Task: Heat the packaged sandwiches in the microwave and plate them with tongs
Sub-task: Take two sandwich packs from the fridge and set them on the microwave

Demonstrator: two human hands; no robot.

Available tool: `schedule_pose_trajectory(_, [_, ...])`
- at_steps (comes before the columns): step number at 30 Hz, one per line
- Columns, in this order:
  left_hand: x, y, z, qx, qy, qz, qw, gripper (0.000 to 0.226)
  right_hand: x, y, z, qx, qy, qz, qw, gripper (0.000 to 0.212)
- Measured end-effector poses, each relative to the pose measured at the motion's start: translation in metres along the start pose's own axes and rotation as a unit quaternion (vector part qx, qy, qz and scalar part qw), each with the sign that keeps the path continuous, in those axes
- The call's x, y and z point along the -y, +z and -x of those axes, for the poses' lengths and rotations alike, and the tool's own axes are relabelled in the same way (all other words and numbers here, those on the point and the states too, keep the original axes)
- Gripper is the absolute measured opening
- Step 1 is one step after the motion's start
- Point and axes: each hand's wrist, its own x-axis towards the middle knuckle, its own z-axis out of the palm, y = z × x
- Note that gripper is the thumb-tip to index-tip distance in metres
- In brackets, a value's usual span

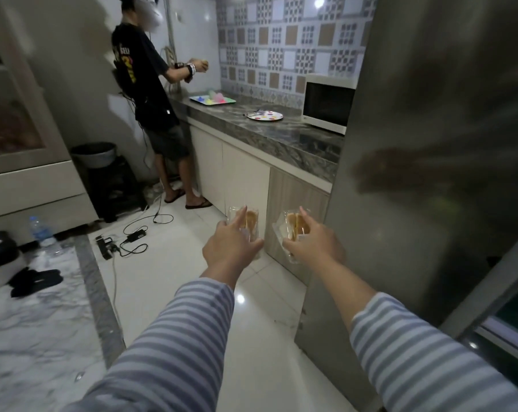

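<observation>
Clear plastic wraps each of the two sandwiches, and one sits in each hand out in front of the body, above the white floor tiles and well short of the counter. The left hand [226, 248] grips the left packaged sandwich [249, 223] from the side, fingers curled round the wrapper with the forefinger laid up along its face. The right hand [317, 240] holds the right packaged sandwich [292, 230] the same way, thumb and fingers clamped across its lower half.

These packs look light and soft: thin film over bread that will likely dent under a hard squeeze, and the film may be slick. A hold across the broad faces near the middle, as here, seems safest; pinching a corner would probably let a pack swing or slip.

The white microwave [326, 104] stands at the far end of the marbled countertop [287, 135], its door closed, just beside the steel refrigerator [430, 114]. A spotted plate [266, 115] lies near it with what may be tongs across it, too small to be sure.
</observation>
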Motion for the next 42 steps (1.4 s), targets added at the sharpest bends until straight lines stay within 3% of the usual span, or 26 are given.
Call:
schedule_pose_trajectory(22, [-0.015,0.032,-0.351,-0.047,-0.003,0.040,0.998,0.079,0.097,0.080,-0.340,-0.022,-0.051,0.012,0.998,0.080])
schedule_pose_trajectory(28, [-0.021,0.039,-0.472,-0.035,0.049,0.037,0.997,0.078,0.128,0.101,-0.440,-0.066,-0.019,-0.007,0.998,0.082])
schedule_pose_trajectory(31, [-0.034,0.048,-0.561,0.001,0.080,0.043,0.996,0.079,0.144,0.114,-0.515,-0.111,0.036,-0.027,0.993,0.082])
schedule_pose_trajectory(37, [-0.055,0.066,-0.631,0.018,0.116,0.045,0.992,0.079,0.137,0.110,-0.578,-0.135,0.067,-0.020,0.988,0.080])
schedule_pose_trajectory(42, [-0.111,0.095,-0.712,0.023,0.159,0.071,0.984,0.079,0.121,0.085,-0.660,-0.183,0.090,-0.002,0.979,0.078])
